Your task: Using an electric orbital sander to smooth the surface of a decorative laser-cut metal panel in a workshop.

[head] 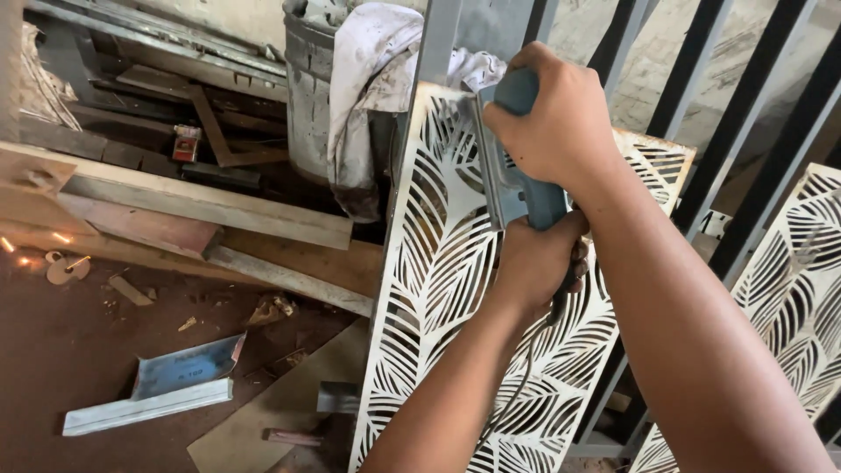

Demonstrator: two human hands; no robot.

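Observation:
A blue-grey hand-held power tool is pressed against the upper part of a white metal panel cut through with a leaf pattern. The panel stands nearly upright. My right hand wraps over the tool's top end near the panel's upper edge. My left hand grips the tool's lower handle. A thin cable hangs down from the tool in front of the panel.
A second leaf-cut panel leans at the right behind black railing bars. A grey metal drum draped with a white cloth stands behind. Steel bars and a bent metal scrap lie on the brown floor.

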